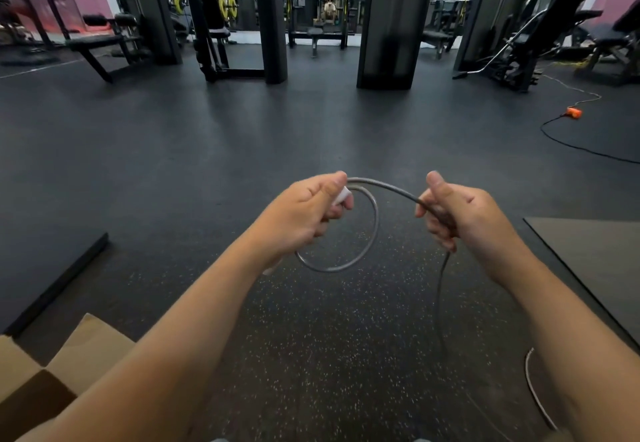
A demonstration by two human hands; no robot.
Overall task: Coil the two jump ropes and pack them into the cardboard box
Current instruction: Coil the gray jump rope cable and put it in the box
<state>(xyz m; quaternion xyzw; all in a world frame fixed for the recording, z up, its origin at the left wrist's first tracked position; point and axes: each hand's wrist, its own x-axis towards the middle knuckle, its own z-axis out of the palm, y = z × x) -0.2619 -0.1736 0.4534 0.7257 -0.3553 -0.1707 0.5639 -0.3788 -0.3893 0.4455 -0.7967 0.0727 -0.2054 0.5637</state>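
A grey jump rope is held up in front of me over the speckled gym floor. My left hand is shut on its white handle and on one loop of rope that hangs below the fist. My right hand is shut on the rope a short way along; from there the rope drops to the floor. A light-coloured stretch of rope lies on the floor at the lower right; whether it belongs to the same rope I cannot tell. The open cardboard box stands at the lower left, partly hidden by my left forearm.
Dark floor mats lie at the left and right. Farther off stand weight benches, black machine columns and racks. A black cable with an orange plug crosses the floor at the right.
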